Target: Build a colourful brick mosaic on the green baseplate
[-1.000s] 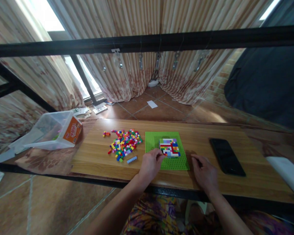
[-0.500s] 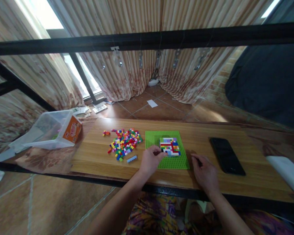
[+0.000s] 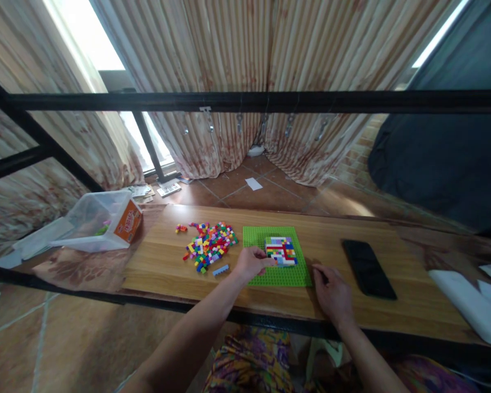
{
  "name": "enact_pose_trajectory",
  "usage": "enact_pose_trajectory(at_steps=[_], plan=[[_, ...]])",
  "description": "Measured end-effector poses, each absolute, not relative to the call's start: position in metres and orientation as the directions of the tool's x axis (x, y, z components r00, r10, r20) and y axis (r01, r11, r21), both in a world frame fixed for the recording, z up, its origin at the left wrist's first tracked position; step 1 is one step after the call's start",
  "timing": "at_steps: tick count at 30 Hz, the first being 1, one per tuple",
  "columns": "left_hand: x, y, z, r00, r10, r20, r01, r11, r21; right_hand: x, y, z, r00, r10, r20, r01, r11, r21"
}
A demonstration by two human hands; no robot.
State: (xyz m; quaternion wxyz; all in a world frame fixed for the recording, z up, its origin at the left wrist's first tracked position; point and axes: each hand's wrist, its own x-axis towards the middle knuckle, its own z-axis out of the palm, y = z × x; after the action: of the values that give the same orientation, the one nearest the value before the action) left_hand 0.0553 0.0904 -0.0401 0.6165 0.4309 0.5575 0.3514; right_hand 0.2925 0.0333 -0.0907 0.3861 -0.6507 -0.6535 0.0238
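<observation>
A flat build of multicoloured bricks (image 3: 284, 252) stands on the green studded baseplate (image 3: 256, 234). My left hand (image 3: 251, 263) reaches in from the left, thumb and forefinger pinched at the build's near-left corner. Whatever lies between those fingertips is too small and covered to make out. Just right of the baseplate, my right hand (image 3: 334, 295) rests on the wooden table (image 3: 155, 262) with its fingers curled in. I see nothing in it. A loose pile of small bricks (image 3: 215, 243) spreads to the left, with a long light-blue brick (image 3: 220, 270) lying nearer me.
A black phone (image 3: 368, 268) lies on the table at the right. Beyond the table's left end, a clear plastic bin (image 3: 85, 218) with an orange label lies on its side. A black metal bar (image 3: 237, 102) crosses the view ahead, before striped curtains (image 3: 213, 49).
The camera has tilted up a little, so everything sits lower in the picture. My left fingertips stay at the build's near-left corner. My right hand remains beside the baseplate, curled.
</observation>
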Motion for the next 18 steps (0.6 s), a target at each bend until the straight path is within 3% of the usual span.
enact_pose_trajectory(at_steps=[9, 18], plan=[[0.040, 0.079, -0.032, 0.124, 0.936, -0.329, 0.052, 0.325, 0.944, 0.289, 0.034, -0.090, 0.151, 0.864, 0.480, 0.828, 0.155, -0.539], [0.053, 0.082, -0.040, 0.117, 0.943, -0.311, 0.198, 0.285, 0.938, 0.288, 0.034, -0.090, 0.172, 0.875, 0.453, 0.817, 0.130, -0.561]])
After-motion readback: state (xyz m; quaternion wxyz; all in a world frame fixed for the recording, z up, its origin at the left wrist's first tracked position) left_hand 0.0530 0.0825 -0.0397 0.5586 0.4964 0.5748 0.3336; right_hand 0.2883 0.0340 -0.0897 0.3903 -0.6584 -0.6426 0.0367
